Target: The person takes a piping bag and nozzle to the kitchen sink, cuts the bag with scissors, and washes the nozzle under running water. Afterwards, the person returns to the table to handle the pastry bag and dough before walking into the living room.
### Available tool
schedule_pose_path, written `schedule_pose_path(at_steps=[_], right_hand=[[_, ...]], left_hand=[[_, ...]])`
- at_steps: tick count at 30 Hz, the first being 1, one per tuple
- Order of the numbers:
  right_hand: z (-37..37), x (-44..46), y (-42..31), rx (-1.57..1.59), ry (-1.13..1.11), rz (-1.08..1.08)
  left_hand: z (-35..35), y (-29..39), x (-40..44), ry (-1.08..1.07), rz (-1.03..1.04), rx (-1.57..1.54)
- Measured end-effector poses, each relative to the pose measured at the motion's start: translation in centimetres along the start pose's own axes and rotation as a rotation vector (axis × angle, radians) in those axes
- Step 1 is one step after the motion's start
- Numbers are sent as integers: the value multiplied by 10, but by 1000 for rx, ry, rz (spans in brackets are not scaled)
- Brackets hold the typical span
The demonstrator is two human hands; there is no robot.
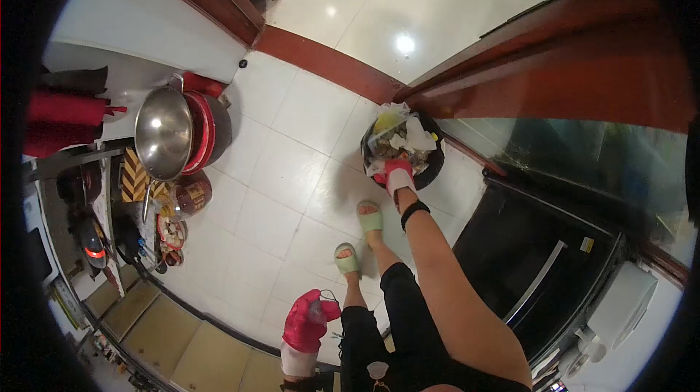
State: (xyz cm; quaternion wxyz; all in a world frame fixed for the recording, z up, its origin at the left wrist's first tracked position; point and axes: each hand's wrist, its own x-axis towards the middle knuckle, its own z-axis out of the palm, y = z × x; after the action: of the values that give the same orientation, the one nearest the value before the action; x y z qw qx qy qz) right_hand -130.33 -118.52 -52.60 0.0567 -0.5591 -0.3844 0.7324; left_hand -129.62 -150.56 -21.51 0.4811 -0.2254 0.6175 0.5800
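Observation:
My right hand [397, 171], in a pink and white glove, reaches to the near side of a round black trash bin [432, 169]. Its fingers point into the rubbish and are mostly hidden. Crumpled white paper or plastic [419, 135], a yellow piece and mixed scraps fill the bin up to its rim. Lower down, beside my left leg, my left hand [306, 323] wears a matching glove. It is closed around a small greyish thing [318, 312], from which a thin dark loop sticks out; its kind is unclear.
A steel wok [164, 133] leans by a red-rimmed basin [203, 133] on the left, near a large brown-capped jar [192, 193]. A black fridge [532, 261] stands at right. A wooden-framed glass door [569, 64] is behind the bin. My feet are in green slippers [370, 220].

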Motion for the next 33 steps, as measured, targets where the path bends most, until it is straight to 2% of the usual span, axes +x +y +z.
schedule_pose_path(at_steps=[3, 5, 7, 14, 16, 18, 21, 22, 23, 24, 25, 27, 28, 30, 31, 33], right_hand=[[10, 15, 9, -133, 36, -54], [15, 21, 15, -248, 60, -92], [20, 24, 21, -389, 86, -128], [17, 15, 31, -967, 133, -297], [12, 11, 28, -1100, 128, -350], [7, 7, 22, -1220, 129, -420], [1, 2, 6, -1361, 245, -711], [1, 2, -3, -1342, 306, -807], [4, -11, -15, -1194, 263, -701], [3, -24, -30, -1047, 218, -587], [5, -38, -52, -801, 64, -237], [1, -66, -69, -413, -272, -203], [3, -87, -78, -410, -279, -208], [5, -137, -92, -128, -623, -225], [5, -153, -100, -128, -621, -227], [4, -178, -110, -368, -716, -175]], left_hand=[[8, -3, 9, 14, -86, -153], [12, -4, 18, 18, -84, -63], [14, 1, 22, 2, -129, -319], [16, -5, 40, 4, -131, -299], [9, -25, 57, -127, 423, 551], [11, -31, 67, -165, 402, 506], [35, -4, 100, -274, 342, 369], [43, 8, 111, -299, 316, 323], [58, 34, 116, -317, 282, 279], [68, 63, 109, -273, 33, 288], [75, 67, 117, -310, 108, 242], [80, 53, 147, -457, 148, 64], [81, 53, 159, -453, 155, 66], [84, 50, 172, -646, 104, 143], [87, 48, 173, -648, 105, 143], [95, 46, 171, -695, 50, 164]])
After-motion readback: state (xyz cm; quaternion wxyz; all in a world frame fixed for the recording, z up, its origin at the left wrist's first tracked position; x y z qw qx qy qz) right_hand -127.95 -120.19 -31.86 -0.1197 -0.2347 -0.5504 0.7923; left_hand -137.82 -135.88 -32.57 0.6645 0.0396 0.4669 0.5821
